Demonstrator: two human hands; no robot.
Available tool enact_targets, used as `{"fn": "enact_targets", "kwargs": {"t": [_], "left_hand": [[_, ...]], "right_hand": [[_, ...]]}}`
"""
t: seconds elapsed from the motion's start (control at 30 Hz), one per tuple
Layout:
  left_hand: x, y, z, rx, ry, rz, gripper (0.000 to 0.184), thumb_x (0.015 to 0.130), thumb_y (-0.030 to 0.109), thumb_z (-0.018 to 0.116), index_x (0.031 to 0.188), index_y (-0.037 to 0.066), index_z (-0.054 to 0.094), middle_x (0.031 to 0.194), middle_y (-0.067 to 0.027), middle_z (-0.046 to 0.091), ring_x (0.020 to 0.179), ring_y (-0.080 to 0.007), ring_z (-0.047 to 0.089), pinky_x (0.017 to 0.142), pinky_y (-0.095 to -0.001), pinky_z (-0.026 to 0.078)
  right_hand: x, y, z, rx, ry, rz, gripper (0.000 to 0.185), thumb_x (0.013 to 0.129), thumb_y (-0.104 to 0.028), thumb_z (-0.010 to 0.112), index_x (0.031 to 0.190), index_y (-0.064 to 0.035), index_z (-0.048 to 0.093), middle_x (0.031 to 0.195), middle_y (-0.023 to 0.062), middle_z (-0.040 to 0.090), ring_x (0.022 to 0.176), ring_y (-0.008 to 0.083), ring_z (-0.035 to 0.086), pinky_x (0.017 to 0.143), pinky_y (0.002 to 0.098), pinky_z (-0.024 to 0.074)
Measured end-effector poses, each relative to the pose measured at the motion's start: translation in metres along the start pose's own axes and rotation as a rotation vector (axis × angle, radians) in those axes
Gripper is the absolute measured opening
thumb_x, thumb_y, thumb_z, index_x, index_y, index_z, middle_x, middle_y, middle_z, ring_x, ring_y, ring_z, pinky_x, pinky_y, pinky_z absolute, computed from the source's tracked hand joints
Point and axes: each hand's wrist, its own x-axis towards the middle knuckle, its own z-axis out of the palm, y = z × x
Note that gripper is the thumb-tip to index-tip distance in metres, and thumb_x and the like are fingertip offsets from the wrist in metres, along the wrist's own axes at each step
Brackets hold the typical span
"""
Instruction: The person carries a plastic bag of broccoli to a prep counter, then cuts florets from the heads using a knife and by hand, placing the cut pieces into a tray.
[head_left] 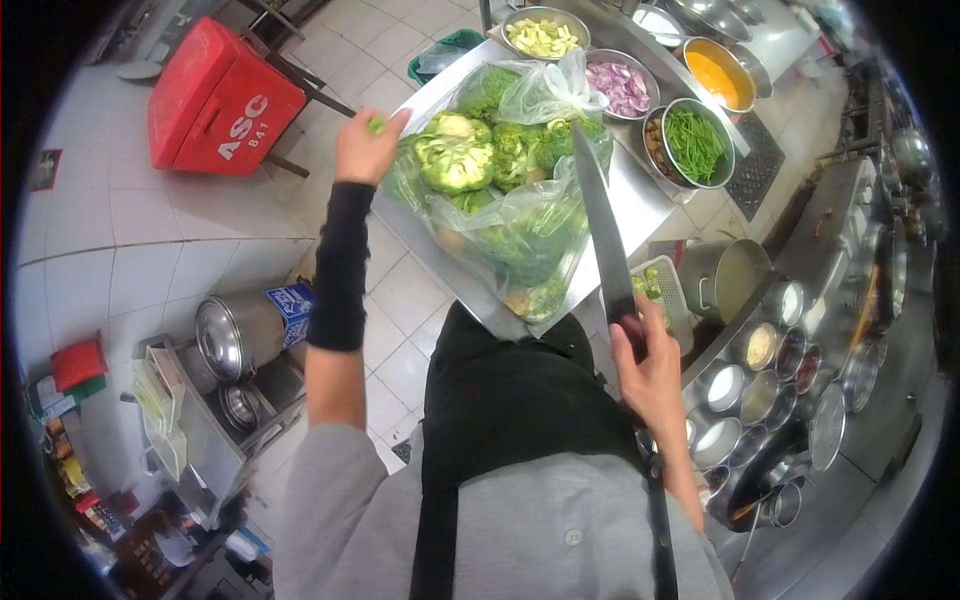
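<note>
My right hand (648, 365) is wrapped round the handle of a large knife (603, 225), its blade pointing up and away from me over the right edge of the bag. My left hand (368, 147), in a black wrist sleeve, pinches a small green piece (376, 125) at the left edge of the table. Between the hands a clear plastic bag (500, 225) full of broccoli lies on the metal table (640, 205). A large broccoli head (455, 155) shows its cut underside at the bag's opening.
Bowls of yellow-green pieces (543, 38), chopped onion (617, 88), green beans (694, 143) and orange liquid (718, 75) stand at the far right. A basket (665, 290) and pot (738, 280) are right of the knife. A red box (222, 105) stands left.
</note>
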Motion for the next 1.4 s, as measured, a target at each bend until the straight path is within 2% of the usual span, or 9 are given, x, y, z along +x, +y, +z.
{"fn": "enact_targets", "kwargs": {"t": [0.1, 0.2, 0.3, 0.43, 0.53, 0.83, 1.13, 1.23, 1.4], "left_hand": [[-0.064, 0.024, -0.014, -0.125, -0.037, -0.290, 0.050, 0.092, 0.049, 0.089, 0.087, 0.002, 0.071, 0.070, -0.0094, 0.074, 0.062, -0.0160, 0.072, 0.067, -0.0353, 0.058], [-0.106, 0.030, 0.011, -0.105, 0.024, -0.228, 0.052, 0.087, 0.045, 0.094, 0.094, 0.001, 0.067, 0.073, -0.0143, 0.073, 0.068, -0.0228, 0.073, 0.069, -0.0394, 0.057], [-0.120, 0.069, 0.022, -0.093, 0.103, -0.202, 0.057, 0.080, 0.043, 0.098, 0.097, 0.002, 0.064, 0.091, -0.0247, 0.074, 0.090, -0.0449, 0.072, 0.083, -0.0507, 0.056], [-0.118, 0.065, 0.038, -0.177, 0.215, -0.245, 0.050, 0.082, 0.032, 0.096, 0.100, 0.003, 0.059, 0.102, -0.0251, 0.071, 0.100, -0.0483, 0.069, 0.088, -0.0530, 0.054], [-0.118, 0.050, 0.042, -0.158, 0.296, -0.219, 0.045, 0.086, 0.032, 0.092, 0.107, 0.004, 0.064, 0.101, -0.0235, 0.075, 0.097, -0.0419, 0.074, 0.089, -0.0480, 0.057], [-0.116, 0.054, 0.045, -0.254, 0.268, -0.179, 0.032, 0.086, 0.024, 0.085, 0.109, 0.007, 0.070, 0.111, -0.0219, 0.076, 0.106, -0.0411, 0.074, 0.098, -0.0480, 0.056], [-0.114, 0.040, 0.052, -0.276, 0.220, -0.214, 0.029, 0.084, 0.023, 0.083, 0.106, 0.009, 0.071, 0.101, -0.0189, 0.076, 0.097, -0.0381, 0.074, 0.092, -0.0447, 0.056], [-0.118, 0.032, 0.059, -0.235, 0.251, -0.173, 0.027, 0.084, 0.021, 0.084, 0.105, 0.009, 0.072, 0.099, -0.0140, 0.077, 0.092, -0.0305, 0.074, 0.087, -0.0404, 0.056], [-0.116, -0.005, 0.062, -0.920, 0.093, -0.405, 0.023, 0.091, 0.014, 0.079, 0.109, 0.004, 0.069, 0.103, -0.0122, 0.076, 0.097, -0.0213, 0.072, 0.089, -0.0368, 0.056]], "right_hand": [[0.011, -0.031, -0.007, -0.030, -0.041, -0.044, 0.067, 0.104, -0.002, 0.063, 0.167, -0.0188, 0.047, 0.094, 0.0303, 0.073, 0.084, 0.0435, 0.077, 0.080, 0.0480, 0.0594], [0.027, -0.051, -0.011, -0.147, -0.157, -0.157, 0.080, 0.102, 0.001, 0.061, 0.174, -0.0257, 0.038, 0.087, 0.0286, 0.073, 0.077, 0.0448, 0.074, 0.076, 0.0512, 0.0579], [0.049, -0.073, -0.011, -0.312, -0.294, -0.254, 0.083, 0.098, 0.005, 0.061, 0.173, -0.0220, 0.038, 0.080, 0.0269, 0.071, 0.072, 0.0462, 0.071, 0.073, 0.0557, 0.0555], [0.068, -0.087, -0.010, -0.502, -0.424, -0.313, 0.086, 0.093, 0.008, 0.059, 0.173, -0.0170, 0.037, 0.077, 0.0272, 0.069, 0.071, 0.0470, 0.070, 0.073, 0.0581, 0.0549], [0.079, -0.095, -0.009, -0.559, -0.505, -0.313, 0.087, 0.091, 0.008, 0.057, 0.173, -0.0134, 0.037, 0.078, 0.0288, 0.070, 0.070, 0.0477, 0.070, 0.075, 0.0579, 0.0561], [0.103, -0.096, 0.007, -0.566, -0.530, -0.352, 0.090, 0.086, 0.010, 0.056, 0.172, -0.0075, 0.036, 0.076, 0.0302, 0.069, 0.068, 0.0478, 0.071, 0.075, 0.0574, 0.0573], [0.116, -0.081, 0.031, -0.639, -0.527, -0.431, 0.095, 0.082, 0.009, 0.057, 0.172, 0.0005, 0.030, 0.075, 0.0286, 0.070, 0.075, 0.0480, 0.073, 0.074, 0.0564, 0.0596], [0.122, -0.082, 0.036, -0.655, -0.531, -0.449, 0.091, 0.084, 0.008, 0.056, 0.171, 0.0019, 0.031, 0.076, 0.0276, 0.071, 0.078, 0.0475, 0.074, 0.074, 0.0559, 0.0605], [0.104, -0.071, 0.025, -0.637, -0.481, -0.430, 0.087, 0.087, 0.005, 0.058, 0.171, 0.0031, 0.033, 0.076, 0.0253, 0.071, 0.078, 0.0446, 0.074, 0.073, 0.0548, 0.0604]]}}
